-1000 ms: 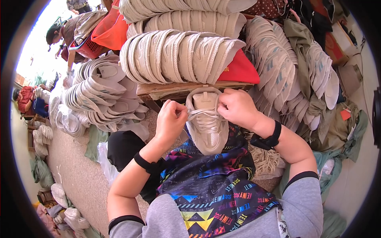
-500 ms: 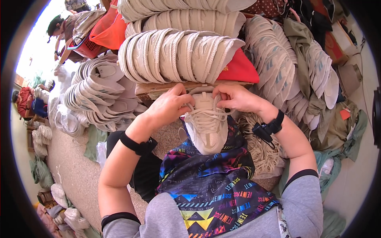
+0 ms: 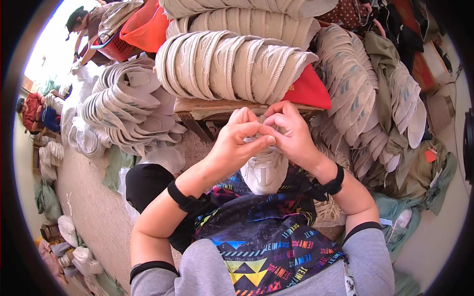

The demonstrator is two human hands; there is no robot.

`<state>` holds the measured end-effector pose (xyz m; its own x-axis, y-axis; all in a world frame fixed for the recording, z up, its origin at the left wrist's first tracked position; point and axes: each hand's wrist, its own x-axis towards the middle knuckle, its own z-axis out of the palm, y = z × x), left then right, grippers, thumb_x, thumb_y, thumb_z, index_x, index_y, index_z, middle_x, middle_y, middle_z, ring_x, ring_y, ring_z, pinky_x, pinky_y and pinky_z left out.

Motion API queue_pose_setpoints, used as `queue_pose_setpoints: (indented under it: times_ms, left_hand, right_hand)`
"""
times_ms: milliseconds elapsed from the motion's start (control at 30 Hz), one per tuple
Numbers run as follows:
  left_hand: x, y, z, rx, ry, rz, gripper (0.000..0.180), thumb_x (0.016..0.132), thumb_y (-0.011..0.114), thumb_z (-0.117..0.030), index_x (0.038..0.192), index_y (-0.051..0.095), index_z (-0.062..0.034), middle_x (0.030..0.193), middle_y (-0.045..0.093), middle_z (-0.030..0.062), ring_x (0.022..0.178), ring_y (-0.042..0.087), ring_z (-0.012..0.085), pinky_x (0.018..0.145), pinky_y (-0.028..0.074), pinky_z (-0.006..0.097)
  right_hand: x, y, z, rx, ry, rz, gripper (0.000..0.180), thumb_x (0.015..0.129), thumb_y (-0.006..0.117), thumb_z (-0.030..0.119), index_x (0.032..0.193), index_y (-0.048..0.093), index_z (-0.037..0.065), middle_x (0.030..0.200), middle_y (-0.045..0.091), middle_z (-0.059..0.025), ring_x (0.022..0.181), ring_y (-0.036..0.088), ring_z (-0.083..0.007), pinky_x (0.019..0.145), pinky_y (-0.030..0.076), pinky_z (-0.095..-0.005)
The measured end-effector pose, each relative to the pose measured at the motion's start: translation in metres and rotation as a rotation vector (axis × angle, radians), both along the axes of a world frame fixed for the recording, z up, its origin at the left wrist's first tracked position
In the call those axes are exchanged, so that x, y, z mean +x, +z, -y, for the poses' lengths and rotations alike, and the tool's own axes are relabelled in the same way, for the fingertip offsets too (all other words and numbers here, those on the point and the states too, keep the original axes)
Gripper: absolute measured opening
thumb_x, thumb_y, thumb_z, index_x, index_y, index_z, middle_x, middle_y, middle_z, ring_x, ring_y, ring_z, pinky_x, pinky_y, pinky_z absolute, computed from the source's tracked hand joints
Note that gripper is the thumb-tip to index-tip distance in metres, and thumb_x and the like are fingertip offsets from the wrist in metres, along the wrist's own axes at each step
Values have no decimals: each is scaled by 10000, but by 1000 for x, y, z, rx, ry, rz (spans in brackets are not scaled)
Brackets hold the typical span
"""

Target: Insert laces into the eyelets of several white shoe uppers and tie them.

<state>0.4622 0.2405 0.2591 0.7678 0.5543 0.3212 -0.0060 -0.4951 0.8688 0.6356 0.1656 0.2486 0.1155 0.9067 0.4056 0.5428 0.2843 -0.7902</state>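
Where the left hand (image 3: 245, 132) and right hand (image 3: 291, 129) meet, fingers curled nearly closed (I cannot tell what they hold), the pale shoe (image 3: 264, 175) sits beneath, toe toward the dark apron (image 3: 276, 209) with multicoloured lettering (image 3: 301, 243); beyond, yellow characters (image 3: 292, 89) mark a red cloth (image 3: 310, 90).

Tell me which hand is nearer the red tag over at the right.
The right. The right hand is over the shoe, well left of the red tag; the left hand is beside it, farther left.
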Motion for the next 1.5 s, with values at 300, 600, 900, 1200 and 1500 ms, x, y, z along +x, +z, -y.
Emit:
queue_pose_setpoints:
  times_ms: [300,600,900,1200,1500]
  left_hand:
    - [-67,-176,-50,-265,178,-496,155,883,659,-171,955,683,-36,771,632,28,749,604,165,686,492,288]
    - [-49,-232,-21,304,-506,-1224,499,799,698,-232,1277,596,-134,1463,399,123,1378,321,331,1110,263,559]
    - [-65,-238,-45,360,-335,-1024,315,833,642,-237,1087,699,-62,1229,629,122,1288,467,311,1073,330,521]
    - [-151,-50,-92,188,-51,-905,194,730,662,-200,781,713,-20,733,652,168,659,629,305,641,514,378]
    - [-171,2,-61,-810,-131,-500,190,850,641,-153,855,734,13,797,713,42,772,643,105,747,506,242]
  right_hand:
    - [14,-32,12,-12,-187,263,225,891,608,114,1083,579,0,1053,569,-164,981,542,-326,880,439,-398]
    - [9,-38,15,-51,-195,416,369,858,646,178,1171,547,10,1155,539,-175,1026,491,-350,901,415,-410]
    - [11,-36,13,-71,-148,409,358,878,628,230,1153,554,14,1137,546,-166,1026,494,-345,908,407,-408]
    - [-1,-10,12,69,-126,535,429,841,686,252,1178,545,25,1169,552,-154,1077,520,-339,951,409,-432]
    - [-78,14,30,223,544,480,669,677,805,256,1270,542,91,1229,581,-107,1190,533,-306,1064,388,-470]
